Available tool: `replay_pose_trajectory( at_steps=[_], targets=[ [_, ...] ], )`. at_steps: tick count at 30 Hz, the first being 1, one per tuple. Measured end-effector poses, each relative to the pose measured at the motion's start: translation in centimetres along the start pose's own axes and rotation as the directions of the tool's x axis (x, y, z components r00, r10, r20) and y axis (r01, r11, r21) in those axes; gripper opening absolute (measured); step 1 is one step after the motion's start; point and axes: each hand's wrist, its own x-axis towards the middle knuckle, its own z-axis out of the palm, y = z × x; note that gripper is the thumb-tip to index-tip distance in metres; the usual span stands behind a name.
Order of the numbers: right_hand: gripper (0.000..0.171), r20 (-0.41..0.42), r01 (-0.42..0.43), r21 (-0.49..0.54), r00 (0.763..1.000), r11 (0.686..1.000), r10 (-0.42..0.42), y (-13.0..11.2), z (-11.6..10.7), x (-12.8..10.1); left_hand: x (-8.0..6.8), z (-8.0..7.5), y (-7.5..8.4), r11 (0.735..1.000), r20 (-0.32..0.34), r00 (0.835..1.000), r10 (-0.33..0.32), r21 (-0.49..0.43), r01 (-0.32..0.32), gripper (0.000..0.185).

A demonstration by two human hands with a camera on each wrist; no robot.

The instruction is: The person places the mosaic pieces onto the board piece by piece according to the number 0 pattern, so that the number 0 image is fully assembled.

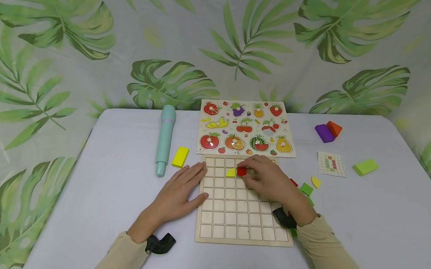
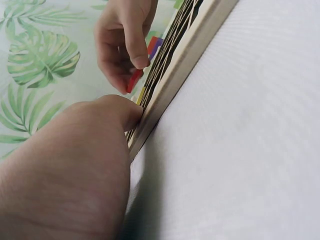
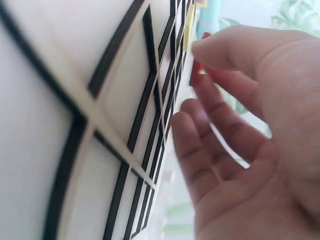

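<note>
There it was on my head view: the right hand (image 1: 271,180) had a red block (image 1: 241,171) pinched between thumb and fingers, held at the second row from the top of the grid board (image 1: 212,217), just right of a yellow quarter-round piece (image 1: 230,172) that sat in the third cell along. Across from it, the left hand (image 1: 181,192) lay unclenched and gripping nothing, fingers out straight, fingertips and thumb at the grid board's left edge. Just beyond, I had the fruit board (image 1: 289,151), filled with fruit pieces (image 1: 259,143): pomegranate, grapes, pineapple and strawberry along the far row; apple, orange, watermelon and pear along the near one. For print, I picked out a small card (image 1: 331,164) off to the right, marked with a grid holding red and green squares. Around it lay a purple block (image 1: 324,133) against an orange block (image 1: 334,128), a light green block (image 1: 365,167), a yellow wedge (image 1: 316,182) and, partly hidden by the right arm, some green pieces (image 1: 306,189). Over left, a yellow block (image 1: 180,156) lay near a pale teal tube (image 1: 165,140).
</note>
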Motion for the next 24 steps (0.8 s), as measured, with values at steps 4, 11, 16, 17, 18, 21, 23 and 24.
replay_pose_trajectory(
  at_steps=[4, 11, 16, 17, 18, 21, 23, 24],
  targets=[
    [0.026, 0.012, -0.002, -0.020, 1.000, 1.000, 0.003, 0.06, 0.23, -0.04, 0.02, 0.08, -0.06, 1.000, 0.004, 1.000, -0.002, 0.003, 0.002, 0.073],
    [0.022, 0.012, -0.005, -0.021, 1.000, 1.000, 0.006, -0.08, 0.27, -0.06, 0.05, 0.15, -0.05, 1.000, 0.009, 1.000, -0.008, 0.005, 0.008, 0.073],
    [0.023, -0.005, 0.008, -0.014, 1.000, 1.000, -0.008, 0.18, 0.38, -0.15, 0.10, 0.21, -0.06, 1.000, 0.005, 1.000, -0.004, 0.007, 0.004, 0.073],
    [0.024, -0.009, 0.009, -0.011, 1.000, 1.000, -0.009, 0.21, 0.39, -0.18, 0.11, 0.22, -0.06, 1.000, 0.004, 1.000, -0.003, 0.007, 0.003, 0.073],
    [0.024, -0.012, 0.009, -0.011, 1.000, 1.000, -0.009, 0.24, 0.39, -0.20, 0.13, 0.23, -0.07, 1.000, 0.004, 1.000, -0.002, 0.008, 0.002, 0.073],
    [0.024, -0.016, 0.001, -0.010, 1.000, 1.000, -0.001, 0.28, 0.41, -0.22, 0.13, 0.20, -0.07, 1.000, 0.005, 1.000, 0.000, 0.011, 0.000, 0.073],
    [0.024, -0.015, -0.006, -0.013, 1.000, 1.000, 0.006, 0.28, 0.44, -0.20, 0.11, 0.19, -0.07, 1.000, 0.006, 1.000, -0.002, 0.012, 0.002, 0.073],
    [0.024, -0.014, -0.008, -0.016, 1.000, 1.000, 0.008, 0.26, 0.46, -0.19, 0.09, 0.18, -0.07, 1.000, 0.006, 1.000, -0.003, 0.012, 0.003, 0.073]
  ],
)
